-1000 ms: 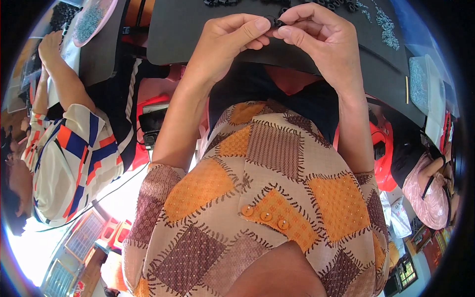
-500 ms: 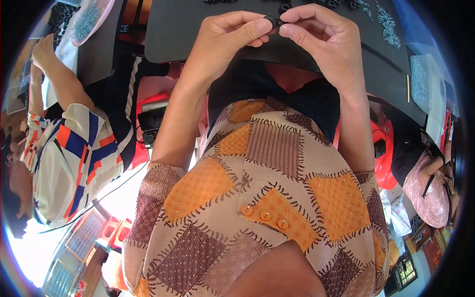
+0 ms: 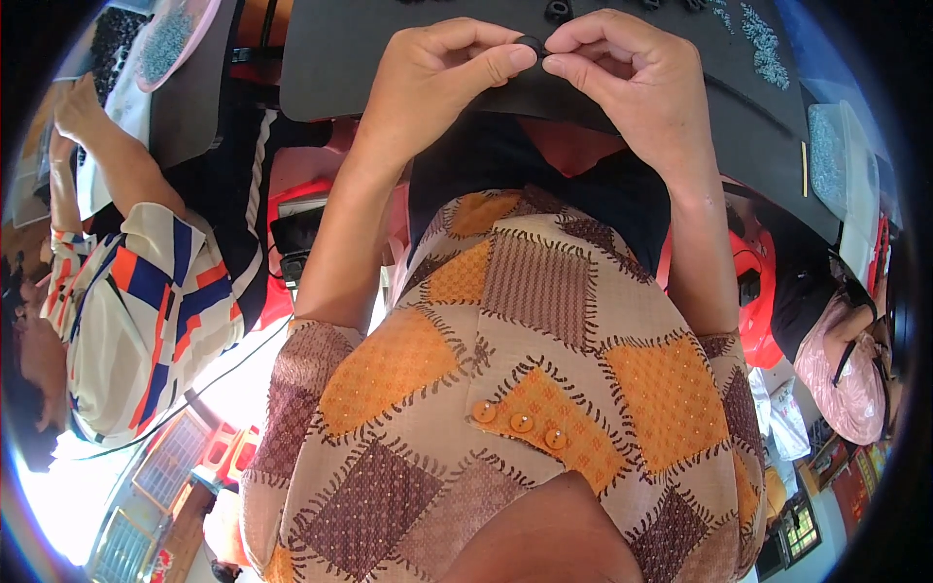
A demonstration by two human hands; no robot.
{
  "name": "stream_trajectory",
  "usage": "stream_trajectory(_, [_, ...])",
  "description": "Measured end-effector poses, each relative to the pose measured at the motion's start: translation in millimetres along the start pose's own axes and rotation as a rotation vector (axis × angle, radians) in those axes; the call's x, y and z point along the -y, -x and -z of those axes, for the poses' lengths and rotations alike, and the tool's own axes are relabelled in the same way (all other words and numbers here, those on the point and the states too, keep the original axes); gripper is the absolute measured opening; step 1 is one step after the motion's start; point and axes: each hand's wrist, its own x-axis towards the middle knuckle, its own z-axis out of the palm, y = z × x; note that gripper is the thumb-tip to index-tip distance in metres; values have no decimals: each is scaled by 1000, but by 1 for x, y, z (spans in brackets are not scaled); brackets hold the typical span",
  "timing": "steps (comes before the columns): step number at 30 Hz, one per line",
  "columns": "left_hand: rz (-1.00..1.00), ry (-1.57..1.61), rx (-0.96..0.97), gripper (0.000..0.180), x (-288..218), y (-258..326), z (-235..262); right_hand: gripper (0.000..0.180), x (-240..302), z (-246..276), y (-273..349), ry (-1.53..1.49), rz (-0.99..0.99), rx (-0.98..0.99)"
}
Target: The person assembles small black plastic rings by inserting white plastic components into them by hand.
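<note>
Over the near part of the dark table [image 3: 330, 58], my left hand [image 3: 437, 73] pinches a small black ring [image 3: 531, 43] between thumb and forefinger. My right hand [image 3: 632, 73] has its thumb and forefinger closed at the ring's right side. Whether a second tiny piece sits in those right fingertips is too small to tell. Just beyond my fingers lies another black ring-shaped piece [image 3: 558, 10], with more black pieces along the top edge of the view. Small pale-blue pieces [image 3: 765, 49] lie in a loose heap to the right.
A clear plastic box [image 3: 844, 165] of pale-blue pieces stands at the right, near a thin yellowish stick [image 3: 805, 169]. On the left, a co-worker [image 3: 146, 301] sits by a pink-rimmed basin [image 3: 206, 19] of blue pieces. Another person [image 3: 841, 364] sits at the right.
My fingertips have shifted slightly, and the black ring between them shows more openly. The black piece beyond them now lies apart from my right fingers.
</note>
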Motion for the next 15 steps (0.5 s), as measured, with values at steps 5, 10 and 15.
stream_trajectory(5, [-15,45,-22,18,-2,2,-2,14,-45,-9,3,-102,76,60])
stream_trajectory(10, [-29,-18,-42,17,-2,2,-4,13,-50,-23,4,-159,-7,22])
stream_trajectory(15, [-193,-323,-136,20,-10,1,-5,15,-46,-28,3,-325,-5,-9])
